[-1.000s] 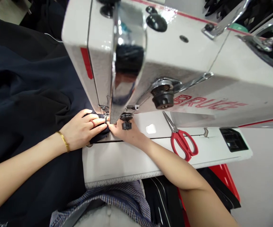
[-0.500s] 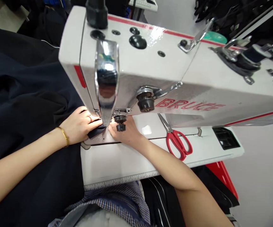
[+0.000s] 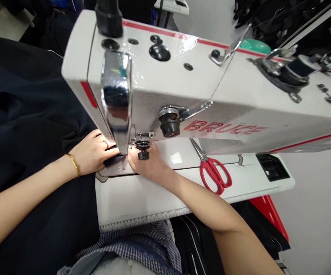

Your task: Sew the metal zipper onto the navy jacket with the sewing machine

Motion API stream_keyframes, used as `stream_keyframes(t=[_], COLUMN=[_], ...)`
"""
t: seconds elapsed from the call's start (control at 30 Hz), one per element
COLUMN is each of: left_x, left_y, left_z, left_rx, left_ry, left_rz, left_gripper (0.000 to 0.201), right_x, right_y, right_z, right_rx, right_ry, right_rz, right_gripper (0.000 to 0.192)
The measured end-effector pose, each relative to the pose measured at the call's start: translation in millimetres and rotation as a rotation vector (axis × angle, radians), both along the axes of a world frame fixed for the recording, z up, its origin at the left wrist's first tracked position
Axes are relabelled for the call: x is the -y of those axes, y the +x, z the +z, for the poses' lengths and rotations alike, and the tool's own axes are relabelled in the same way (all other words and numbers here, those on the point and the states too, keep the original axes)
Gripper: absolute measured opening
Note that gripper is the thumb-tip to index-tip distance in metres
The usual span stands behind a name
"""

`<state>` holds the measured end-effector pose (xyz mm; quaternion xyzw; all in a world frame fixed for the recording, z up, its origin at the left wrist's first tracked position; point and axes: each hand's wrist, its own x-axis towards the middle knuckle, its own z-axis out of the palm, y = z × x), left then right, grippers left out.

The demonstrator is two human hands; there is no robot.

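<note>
A: Where's the cloth sitting?

B: The dark navy fabric (image 3: 30, 114) lies heaped to the left of the sewing machine (image 3: 182, 88), with one folded edge (image 3: 114, 159) drawn in under the machine's head, on the plate just below the needle area. I can't see the needle itself; the shiny faceplate (image 3: 116, 95) hides it.

A: How would it handle?

B: I judge it soft and limp, light at the edge but dragged by the bulk hanging off the table (image 3: 142, 198). It would slide easily on that smooth surface, so I'd hold it flat near the fold, close to the foot, one hand on each side.

A: And the hands?

B: My left hand (image 3: 93, 154), gold bangle (image 3: 73, 165) at the wrist, lies palm down with fingers (image 3: 110, 151) curled onto the fold, pressing it. My right hand (image 3: 149, 164) rests on the plate just beside it, fingertips tucked under the head, so I cannot tell whether they pinch the edge. Both forearms angle in low. Red scissors (image 3: 213, 172) lie to the right, well apart.
</note>
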<state>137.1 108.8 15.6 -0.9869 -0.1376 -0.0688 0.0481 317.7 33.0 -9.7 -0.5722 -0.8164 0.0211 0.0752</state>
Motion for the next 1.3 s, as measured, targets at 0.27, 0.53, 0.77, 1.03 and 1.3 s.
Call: stream_keyframes(t=[0.27,0.53,0.77,1.03,1.3], left_x=[-8,-8,-3,5,15], left_y=[-1,-3,-1,-5,-10], left_z=[-9.4,-13.9,-3.4,-12.4,-24.1], left_rx=[0.049,-0.021,-0.042,0.01,0.067], left_ry=[0.032,-0.064,-0.03,-0.04,-0.099], left_rz=[-0.04,0.05,0.059,0.031,0.084], left_gripper=[0.043,0.055,0.056,0.055,0.05], right_x=[-3,-8,-14,-14,9], right_y=[-1,16,24,23,41], right_z=[6.3,1.9,-3.3,-4.1,27.5], right_rx=[-0.011,-0.29,-0.523,-0.46,-0.31], right_ry=[-0.096,-0.078,-0.055,-0.052,0.018], right_rz=[-0.007,-0.03,-0.09,-0.106,-0.024], right_gripper=[0.029,0.039,0.038,0.039,0.034])
